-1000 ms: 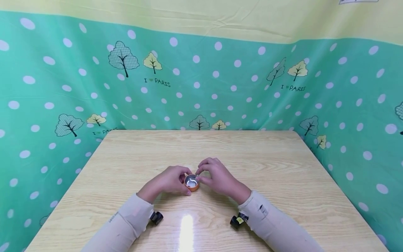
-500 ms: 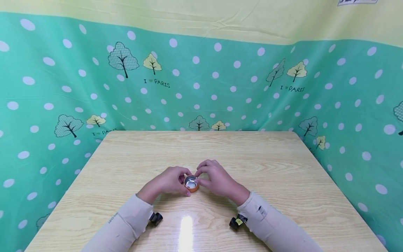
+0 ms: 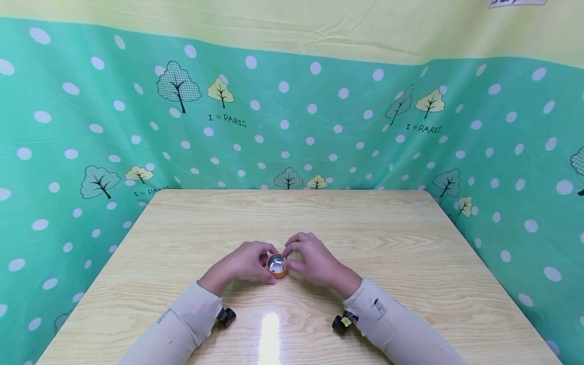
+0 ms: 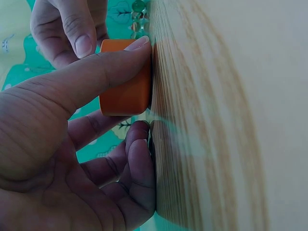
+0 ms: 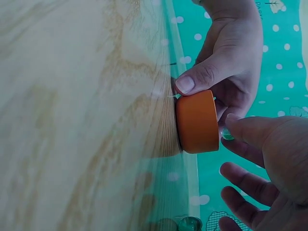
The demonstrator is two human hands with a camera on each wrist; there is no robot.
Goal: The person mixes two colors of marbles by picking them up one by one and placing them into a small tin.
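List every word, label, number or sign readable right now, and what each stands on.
"I (heart) PARIS": polka-dot backdrop, three times in the head view.
Boxed text, backdrop's top right: cut off, unreadable.
Wrist-view lettering on the backdrop: fragmentary or blurred.
Left sleeve: lettering too small to read.
Right sleeve: dark patch; text unclear.
Orange container: no text visible.

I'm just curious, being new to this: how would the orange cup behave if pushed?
The orange cup would probably slide rather than tip, being low and sitting flat. It looks stiff: its wall shows no dent under the left hand. Its shiny inside suggests metal, so it's probably not fragile.
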